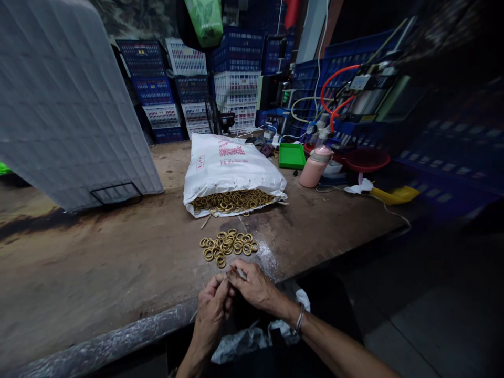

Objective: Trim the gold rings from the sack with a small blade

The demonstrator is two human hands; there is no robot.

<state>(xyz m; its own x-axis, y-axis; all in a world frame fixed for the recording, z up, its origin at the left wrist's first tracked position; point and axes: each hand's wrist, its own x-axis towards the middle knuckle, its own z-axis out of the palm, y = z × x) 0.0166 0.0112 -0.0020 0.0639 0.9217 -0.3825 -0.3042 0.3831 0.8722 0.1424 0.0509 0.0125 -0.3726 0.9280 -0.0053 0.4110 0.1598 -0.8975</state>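
Observation:
My left hand (212,304) and my right hand (254,283) meet at the table's front edge, fingers bent and pinched together. Between my right thumb and fingers a small, pale, thin piece (241,273) shows; its kind is unclear. Whatever the left fingertips grip is hidden by the fingers. Just beyond the hands lies a loose pile of brass-coloured rings (226,244). Behind the pile, a white woven sack (232,163) rests on its side, its mouth facing me and full of more such rings.
A grey ribbed panel (79,105) stands at the left on the brown table (118,273). Toward the back right are a green tray (292,156), a pink bottle (315,167), a red bowl (368,159) and a yellow scoop-like object (396,195). Stacked crates (236,86) line the back.

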